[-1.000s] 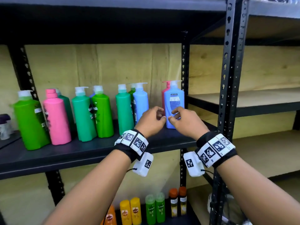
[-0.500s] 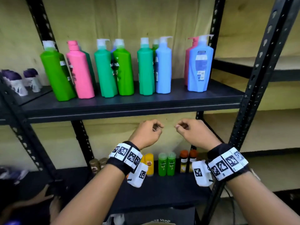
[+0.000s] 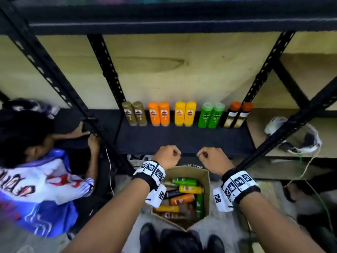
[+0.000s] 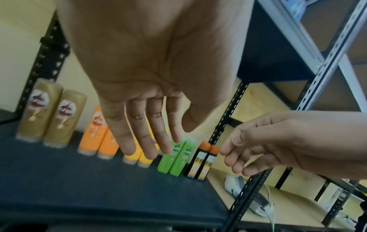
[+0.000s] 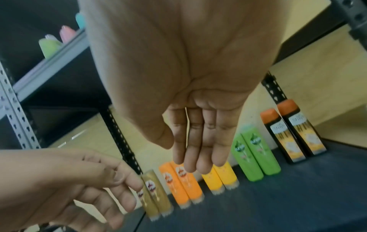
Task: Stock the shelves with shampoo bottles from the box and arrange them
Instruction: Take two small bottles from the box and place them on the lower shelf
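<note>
- Ten small shampoo bottles stand upright in a row at the back of the lower shelf, set in five touching pairs with gaps between the pairs.
- From left to right: two gold bottles, two orange bottles, two yellow bottles, two green bottles, and two dark bottles with orange caps.
- The gold, orange and yellow pairs stand cap down, with a red and white mark on the front; the dark pair have a yellow lower label and their caps on top.
- One open cardboard box sits on the floor in front of the shelf, right below both wrists.
- Inside it more bottles lie on their sides in a loose heap: I can count at least two green, two yellow, one orange and one dark; the ones under them are too blurred to count.
- The left hand hangs over the far edge of the box, empty, its fingers slack and only lightly bent.
- The right hand is just beside it, not touching it, also empty with relaxed fingers.
- Each wrist wears one black band with white square markers.
- One other person crouches at the left, in a blue and white shirt, one hand at the neighbouring shelf post.
</note>
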